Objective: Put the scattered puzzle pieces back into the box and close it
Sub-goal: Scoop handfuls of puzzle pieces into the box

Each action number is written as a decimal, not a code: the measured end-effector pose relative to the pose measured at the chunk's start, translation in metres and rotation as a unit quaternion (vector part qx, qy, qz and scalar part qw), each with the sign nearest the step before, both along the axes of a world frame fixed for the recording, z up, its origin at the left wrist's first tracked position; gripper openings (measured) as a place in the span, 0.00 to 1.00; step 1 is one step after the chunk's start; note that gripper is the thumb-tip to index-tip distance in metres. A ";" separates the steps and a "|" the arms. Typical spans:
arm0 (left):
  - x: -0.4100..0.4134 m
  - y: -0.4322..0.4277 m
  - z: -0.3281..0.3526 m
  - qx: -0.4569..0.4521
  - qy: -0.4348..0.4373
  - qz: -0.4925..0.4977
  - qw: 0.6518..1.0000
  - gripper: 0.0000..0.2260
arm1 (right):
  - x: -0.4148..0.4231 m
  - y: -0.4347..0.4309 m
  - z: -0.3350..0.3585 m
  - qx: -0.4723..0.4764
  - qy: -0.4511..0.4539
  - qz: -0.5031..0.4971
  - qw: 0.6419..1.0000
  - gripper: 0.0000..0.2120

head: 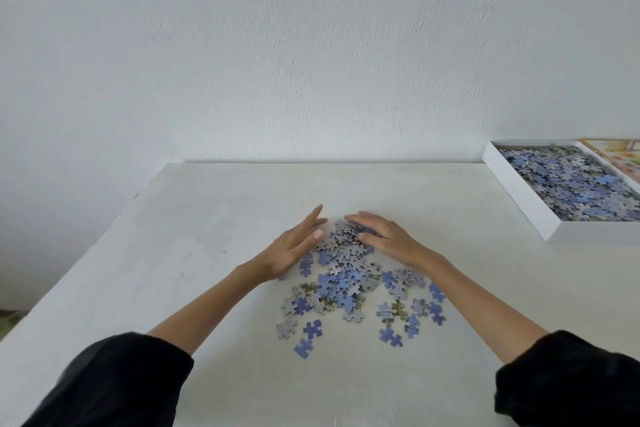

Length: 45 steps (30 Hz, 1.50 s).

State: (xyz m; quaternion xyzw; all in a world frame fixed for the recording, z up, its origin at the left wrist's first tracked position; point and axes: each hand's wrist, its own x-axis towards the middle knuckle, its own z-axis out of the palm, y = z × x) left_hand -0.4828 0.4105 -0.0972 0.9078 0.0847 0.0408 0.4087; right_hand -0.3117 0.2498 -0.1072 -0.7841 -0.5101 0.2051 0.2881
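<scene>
Several blue and grey puzzle pieces (346, 282) lie scattered in the middle of the white table (194, 253), some face down. My left hand (294, 246) lies at the left side of the heap's far end, fingers straight. My right hand (384, 236) lies flat at the heap's right, fingers over the pieces. Both hands flank a small mound of pieces (343, 239). The white box (519, 198) stands open at the far right, filled with many pieces.
A picture-printed lid (620, 156) lies beyond the box at the right edge of view. The table backs onto a white wall (311, 45). Loose single pieces (304, 347) lie nearest to me. The table's left edge drops off towards the floor.
</scene>
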 end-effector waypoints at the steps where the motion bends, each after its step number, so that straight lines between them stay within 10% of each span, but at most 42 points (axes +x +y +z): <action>1: -0.004 0.002 0.000 -0.003 -0.013 0.026 1.000 0.41 | 0.000 0.001 0.004 0.015 0.016 -0.006 1.000 0.21; 11: -0.041 -0.003 -0.021 0.255 0.062 0.070 0.962 0.45 | -0.017 0.014 -0.008 -0.034 -0.161 0.074 0.984 0.37; 15: -0.023 -0.021 -0.019 0.231 0.058 0.051 0.970 0.48 | -0.021 0.010 0.000 -0.039 -0.114 0.062 0.991 0.24; 23: -0.061 -0.003 0.002 0.180 0.117 -0.069 0.974 0.55 | -0.015 -0.071 0.011 -0.070 -0.071 0.006 0.995 0.49; 45: -0.039 -0.037 -0.006 0.250 0.070 -0.036 0.965 0.62 | -0.044 -0.057 0.009 -0.129 -0.127 0.085 0.980 0.61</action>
